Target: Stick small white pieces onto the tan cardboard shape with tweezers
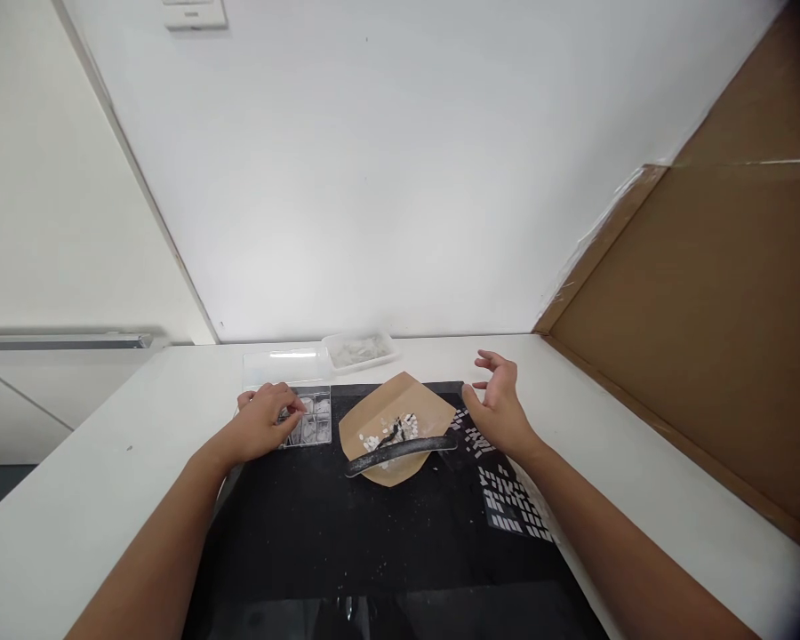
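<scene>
My left hand [270, 418] is over a clear compartment box [316, 427], its thumb and fingers drawn together. Something small and pale shows at its fingertips, too small to name. My right hand [500, 404] is raised at the far right of the black mat [293, 524], fingers apart and holding nothing. Between the hands lies a folded brown paper [366, 418] with small white pieces [410, 427] and black scraps on it. A curved dark nail file [400, 453] rests across its near side.
Black sheets with rows of small white rectangles [513, 502] lie beside my right forearm. A clear lid [286, 364] and a white tray [360, 351] with clear plastic inside are near the wall. A brown cardboard panel [700, 338] borders the white table's right side.
</scene>
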`<action>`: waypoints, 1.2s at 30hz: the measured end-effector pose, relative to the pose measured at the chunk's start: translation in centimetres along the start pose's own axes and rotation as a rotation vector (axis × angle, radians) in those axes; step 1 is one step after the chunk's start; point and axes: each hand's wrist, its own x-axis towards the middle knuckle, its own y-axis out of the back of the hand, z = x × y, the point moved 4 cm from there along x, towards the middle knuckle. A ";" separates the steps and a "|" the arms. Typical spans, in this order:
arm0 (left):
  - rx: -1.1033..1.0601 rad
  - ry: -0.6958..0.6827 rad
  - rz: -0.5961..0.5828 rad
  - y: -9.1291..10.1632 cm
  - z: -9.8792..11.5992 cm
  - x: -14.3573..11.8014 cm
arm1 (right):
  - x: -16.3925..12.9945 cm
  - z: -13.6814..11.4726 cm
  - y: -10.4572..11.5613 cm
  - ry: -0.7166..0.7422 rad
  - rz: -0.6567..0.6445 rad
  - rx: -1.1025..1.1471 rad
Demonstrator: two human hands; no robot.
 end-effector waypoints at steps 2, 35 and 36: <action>-0.012 0.003 -0.002 0.0 -0.1 0.0 | -0.1 -0.1 0.0 0.003 -0.001 0.010; -0.059 -0.206 0.331 -0.4 5.0 -0.4 | 1.0 -1.6 1.8 0.180 -0.177 -0.081; -0.020 -0.225 0.335 -0.4 5.2 -0.5 | 1.0 -1.3 1.8 0.146 -0.171 -0.099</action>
